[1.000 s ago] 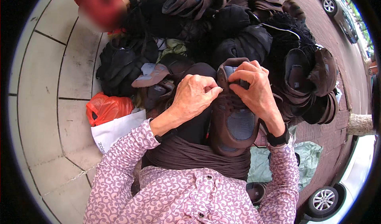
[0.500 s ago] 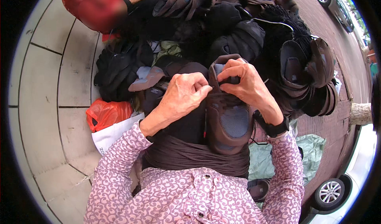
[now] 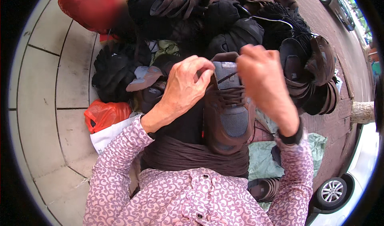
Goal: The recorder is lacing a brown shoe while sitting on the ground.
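A brown shoe (image 3: 228, 136) with grey mesh on its toe lies on my lap, toe toward me. Its tongue (image 3: 227, 72) stands up, and dark laces (image 3: 232, 96) cross below it. My left hand (image 3: 182, 88) pinches at the upper left edge of the shoe opening; what sits between thumb and forefinger is hidden. Smeared by motion, my right hand (image 3: 264, 80) is closed, raised over the shoe's right side. A dark shoelace (image 3: 227, 79) stretches from the left eyelets across the tongue toward it. A bundle of brown laces (image 3: 196, 156) lies across my lap.
Stacked brown shoes (image 3: 184, 0) and black shoes (image 3: 240, 36) fill the space ahead, with more brown shoes (image 3: 310, 72) at right. An orange plastic bag (image 3: 106, 114) lies left. Another person's red sleeve (image 3: 88, 10) shows far left. Parked cars (image 3: 344, 186) stand right.
My right hand has moved up and right, away from the shoe opening, drawing the lace taut across the tongue. My left hand has shifted slightly up along the shoe's left edge.
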A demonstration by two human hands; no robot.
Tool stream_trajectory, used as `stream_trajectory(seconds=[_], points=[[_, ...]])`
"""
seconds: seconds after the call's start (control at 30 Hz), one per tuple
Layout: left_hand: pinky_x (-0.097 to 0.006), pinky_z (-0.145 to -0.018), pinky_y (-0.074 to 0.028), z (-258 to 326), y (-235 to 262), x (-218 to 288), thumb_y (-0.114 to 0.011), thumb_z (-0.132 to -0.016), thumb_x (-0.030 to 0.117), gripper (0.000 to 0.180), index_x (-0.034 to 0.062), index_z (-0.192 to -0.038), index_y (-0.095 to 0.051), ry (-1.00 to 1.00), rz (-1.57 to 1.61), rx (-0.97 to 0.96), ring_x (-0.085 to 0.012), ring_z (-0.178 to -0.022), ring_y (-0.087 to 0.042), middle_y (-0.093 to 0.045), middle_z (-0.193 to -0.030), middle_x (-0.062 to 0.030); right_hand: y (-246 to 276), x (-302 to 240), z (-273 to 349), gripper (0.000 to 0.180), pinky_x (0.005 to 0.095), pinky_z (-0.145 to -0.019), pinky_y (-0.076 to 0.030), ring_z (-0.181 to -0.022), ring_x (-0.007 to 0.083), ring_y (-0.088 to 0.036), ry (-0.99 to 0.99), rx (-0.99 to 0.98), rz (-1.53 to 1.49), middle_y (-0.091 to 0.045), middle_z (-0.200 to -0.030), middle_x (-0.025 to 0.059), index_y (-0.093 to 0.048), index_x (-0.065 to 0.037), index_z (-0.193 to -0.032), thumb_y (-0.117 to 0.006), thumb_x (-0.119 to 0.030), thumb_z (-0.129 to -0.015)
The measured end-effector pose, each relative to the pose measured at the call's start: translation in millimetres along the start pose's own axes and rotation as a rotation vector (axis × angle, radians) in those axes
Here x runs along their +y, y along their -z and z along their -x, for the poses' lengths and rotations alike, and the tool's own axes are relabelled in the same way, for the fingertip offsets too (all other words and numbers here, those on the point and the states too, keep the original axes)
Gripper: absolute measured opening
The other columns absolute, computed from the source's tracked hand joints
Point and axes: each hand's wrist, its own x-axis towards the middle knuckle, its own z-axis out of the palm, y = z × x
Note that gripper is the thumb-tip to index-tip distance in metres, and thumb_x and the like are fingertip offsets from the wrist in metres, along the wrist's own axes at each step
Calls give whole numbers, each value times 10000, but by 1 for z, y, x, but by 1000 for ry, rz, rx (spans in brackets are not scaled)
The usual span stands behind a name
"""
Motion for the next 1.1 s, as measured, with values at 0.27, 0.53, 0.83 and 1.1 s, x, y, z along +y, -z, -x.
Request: stream_trajectory(seconds=[0.27, 0.53, 0.83, 1.1], points=[[-385, -651, -523, -34, -40, 7, -667, -839, 115, 171, 3, -939, -748, -134, -92, -214, -291, -719, -711, -702, -783, -196, 12, 16, 51, 44, 235, -546, -406, -654, 29, -494, -609, 88, -785, -568, -710, 2, -608, 22, -882, -621, 32, -923], [-391, -685, -533, -43, -52, 0, -646, -769, 121, 259, -10, -968, -748, -132, -89, -359, -307, -701, -679, -702, -805, -191, -60, -6, 79, 37, 248, -622, -487, -669, 71, -595, -746, 357, -764, -633, -737, 36, -621, 15, -921, -653, 29, -909], [-396, -647, -519, -49, -53, 7, -643, -779, 106, 195, -23, -900, -726, -169, -139, -475, -275, -674, -680, -661, -725, -196, -63, -9, 86, 52, 218, -629, -471, -687, 55, -578, -845, 386, -1040, -618, -785, -13, -601, -8, -958, -648, 13, -947], [-391, -592, -526, 0, -28, 45, -685, -850, 33, 114, 16, -956, -721, -214, -151, -187, -320, -651, -699, -691, -759, -193, -57, -9, 83, 55, 193, -605, -456, -674, 46, -553, -926, 382, -1273, -619, -818, -20, -611, -36, -995, -649, -75, -990]])
